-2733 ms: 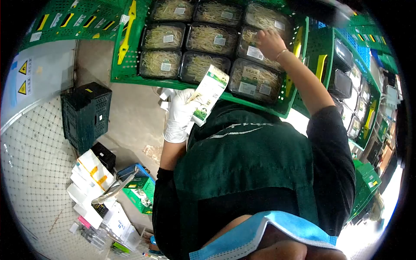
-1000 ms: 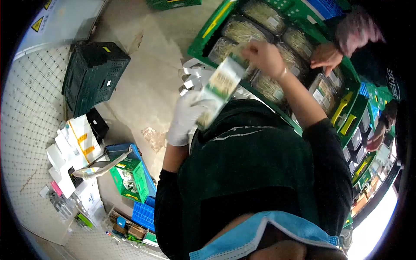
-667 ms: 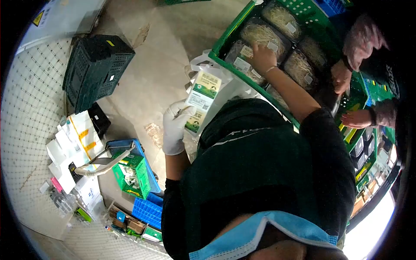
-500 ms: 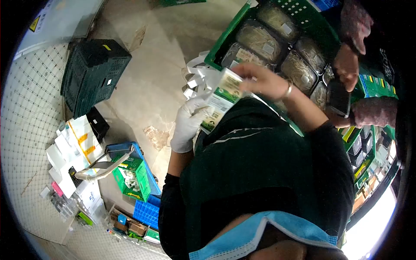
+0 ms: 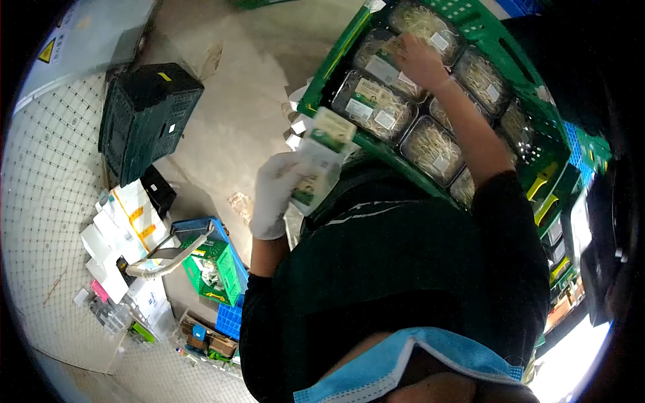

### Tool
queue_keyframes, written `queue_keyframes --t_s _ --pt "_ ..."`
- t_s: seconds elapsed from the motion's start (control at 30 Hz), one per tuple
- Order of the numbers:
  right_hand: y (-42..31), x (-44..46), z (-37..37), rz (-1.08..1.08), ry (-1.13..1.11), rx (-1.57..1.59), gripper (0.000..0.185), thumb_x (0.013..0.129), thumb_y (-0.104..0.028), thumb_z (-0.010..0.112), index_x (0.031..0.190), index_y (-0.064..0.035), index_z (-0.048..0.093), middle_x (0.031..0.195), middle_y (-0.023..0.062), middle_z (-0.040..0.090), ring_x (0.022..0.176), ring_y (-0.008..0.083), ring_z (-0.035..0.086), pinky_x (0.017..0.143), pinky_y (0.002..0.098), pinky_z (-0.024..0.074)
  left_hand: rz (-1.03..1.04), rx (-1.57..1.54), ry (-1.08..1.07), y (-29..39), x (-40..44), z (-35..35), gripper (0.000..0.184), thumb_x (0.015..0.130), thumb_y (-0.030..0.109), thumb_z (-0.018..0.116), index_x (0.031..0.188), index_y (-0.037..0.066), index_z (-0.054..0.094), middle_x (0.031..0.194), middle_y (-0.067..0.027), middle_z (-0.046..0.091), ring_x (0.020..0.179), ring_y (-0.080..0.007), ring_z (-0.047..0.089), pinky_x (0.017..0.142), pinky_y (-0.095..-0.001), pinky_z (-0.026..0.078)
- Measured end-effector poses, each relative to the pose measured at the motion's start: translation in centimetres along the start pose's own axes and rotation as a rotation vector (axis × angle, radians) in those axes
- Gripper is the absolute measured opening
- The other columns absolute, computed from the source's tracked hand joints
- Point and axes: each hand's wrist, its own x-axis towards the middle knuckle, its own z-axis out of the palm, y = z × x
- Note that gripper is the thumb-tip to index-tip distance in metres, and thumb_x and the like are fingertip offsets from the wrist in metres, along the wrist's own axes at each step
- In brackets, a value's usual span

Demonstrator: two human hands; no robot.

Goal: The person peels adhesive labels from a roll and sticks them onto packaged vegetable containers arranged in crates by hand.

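Observation:
Gloved in white, my left hand (image 5: 274, 195) grips a strip of green and white labels (image 5: 322, 161) below the crate's near corner. My bare right hand (image 5: 420, 62) is over a pack (image 5: 376, 57) in the green crate (image 5: 537, 64), its fingers on or just above a label at the lid; whether they hold it cannot be made out. Beside it, nearer me, a pack of sprouts (image 5: 376, 107) bears a green and beige label and a small white sticker. Several more dark trays of sprouts under clear lids fill the crate.
A stack of dark crates (image 5: 151, 121) stands at the left on the floor. Below it are white boxes (image 5: 134, 221) and a trolley holding a green crate (image 5: 213, 269). More crates line the right side, near a dark-clothed person (image 5: 598, 74) at the edge.
My right hand has moved from the label strip up to the farther pack. The nearer pack now shows its label fully. The co-worker's hands have left the crate.

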Motion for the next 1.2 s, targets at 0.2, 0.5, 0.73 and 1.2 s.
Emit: queue_keyframes --t_s 0.2,0.5,0.73,1.2 --pt "1.6 0.8 7.1 0.089 -0.003 -0.225 0.048 0.077 -0.036 0.051 0.113 -0.0081 0.038 0.109 0.0145 0.043 0.1 0.0286 0.045 0.074 0.0411 0.0425 0.025 -0.155 0.101 -1.3 -1.3 -3.3 0.019 0.07 0.005 0.057 0.087 -0.004 0.055 0.075 -0.0072 0.059 0.064 -0.0112 0.055 0.058 -0.0211 0.043" --pt "-4.9 -8.6 7.9 -0.476 -0.451 0.368 0.031 0.078 -0.022 0.047 0.101 -0.0022 0.05 0.084 0.0136 0.054 0.08 0.0277 0.055 0.07 0.0363 0.0452 0.078 -0.246 0.064 -1.4 -0.3 -0.8 0.016 0.073 0.001 0.055 0.089 -0.003 0.054 0.078 -0.0069 0.059 0.067 -0.01 0.055 0.061 -0.0211 0.044" --pt "-7.0 -10.1 -5.8 -0.21 -0.367 1.019 0.02 0.074 -0.015 0.061 0.084 -0.0006 0.052 0.068 0.0114 0.054 0.061 0.0151 0.052 0.054 0.0283 0.0406 0.23 -0.056 -0.288 -1.6 2.1 2.3 0.014 0.076 0.006 0.057 0.089 -0.001 0.055 0.083 -0.0038 0.057 0.07 -0.0063 0.049 0.063 -0.0193 0.041" --pt "9.6 7.3 0.8 0.254 -0.031 -0.124 0.043 0.074 -0.027 0.055 0.107 -0.0052 0.039 0.105 0.0177 0.048 0.098 0.033 0.047 0.081 0.0417 0.0406 -0.019 0.036 -0.086 -0.7 2.9 4.6 0.016 0.076 0.004 0.056 0.09 -0.002 0.056 0.079 -0.0048 0.059 0.069 -0.0077 0.054 0.062 -0.0206 0.044"
